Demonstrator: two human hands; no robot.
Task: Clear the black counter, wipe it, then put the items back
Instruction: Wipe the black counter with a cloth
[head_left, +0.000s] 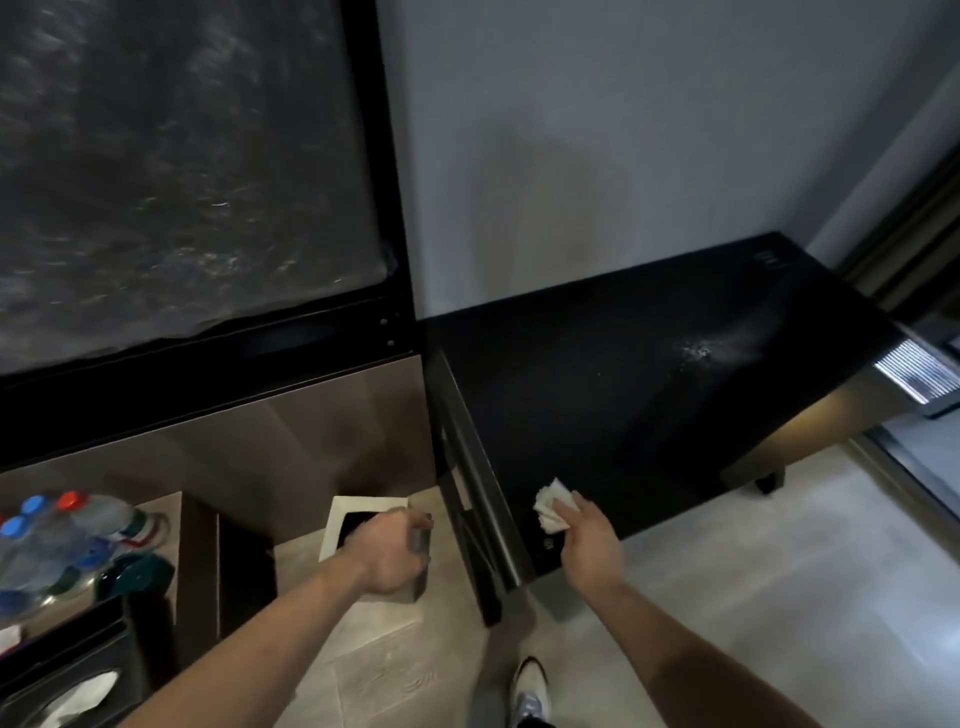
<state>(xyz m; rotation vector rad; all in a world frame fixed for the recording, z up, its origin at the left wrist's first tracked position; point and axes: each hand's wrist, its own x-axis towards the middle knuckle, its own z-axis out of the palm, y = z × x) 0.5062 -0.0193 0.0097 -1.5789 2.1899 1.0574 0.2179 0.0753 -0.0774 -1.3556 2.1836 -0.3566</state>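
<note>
- Holding a crumpled white tissue (555, 506) in my right hand (587, 545), I pinch it between fingers and thumb and press it onto the near left corner of the black counter (649, 395).
- My left hand (387, 553) hangs over a white-rimmed bin (363, 506) on the floor, just left of the counter, fingers curled round a small dark grey object (420, 540); it is too blurred for me to say what it is.
- On the black counter, towards its far right, sits a pale patch of droplets or smear (698, 351), well apart from the tissue.
- To my left, on a lower brown surface (163, 512), lie plastic bottles with blue caps and one with a red cap (70, 501), and a dark teal object (137, 574) beside them.
- Nearer me at the lower left is a black tissue box (67, 680) with white tissue showing through its opening.
- One of my shoes (530, 691) shows on the pale floor below, between my arms.
</note>
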